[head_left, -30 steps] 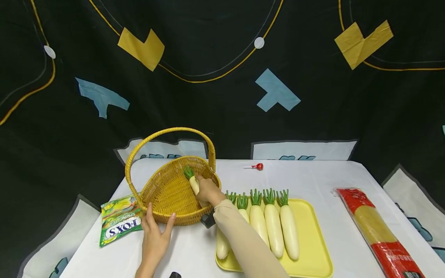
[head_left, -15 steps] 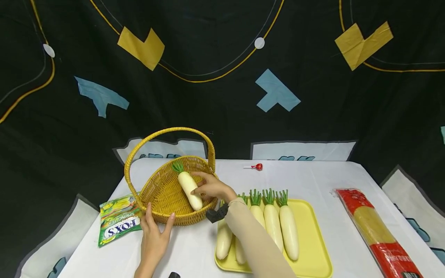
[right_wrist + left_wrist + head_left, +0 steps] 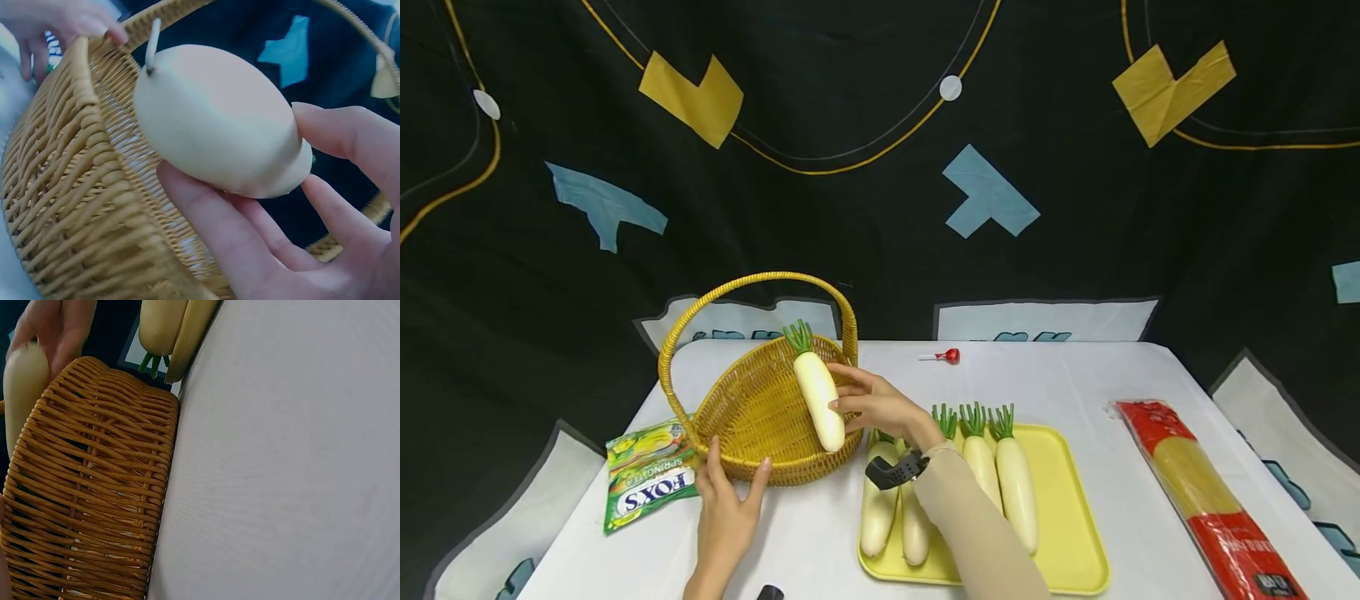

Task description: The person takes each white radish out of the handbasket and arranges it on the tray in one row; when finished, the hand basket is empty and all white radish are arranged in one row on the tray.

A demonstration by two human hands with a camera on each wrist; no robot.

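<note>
My right hand [image 3: 880,404] grips a white radish [image 3: 818,400] with green leaf stubs, holding it tilted over the right side of the yellow wicker basket [image 3: 752,471]. In the right wrist view, the thumb and fingers clasp the radish [image 3: 219,119] from both sides, and its root end faces the camera. My left hand [image 3: 726,517] rests against the basket's front rim, its fingers and thumb spread and fairly straight. The left wrist view shows mostly the woven wall [image 3: 94,481], with the held radish [image 3: 25,381] beyond it.
A yellow tray [image 3: 1067,508] bearing several white radishes [image 3: 1017,487] stands right of the basket. A green FOX'S packet [image 3: 647,475] lies at the left, partly behind the basket. A red lollipop [image 3: 952,356] lies farther back, and a red-and-yellow packet [image 3: 1206,492] at the right.
The held radish has risen from inside the basket and shifted right, along with my right hand. My left hand stays at the basket's front rim. The head view has moved slightly.
</note>
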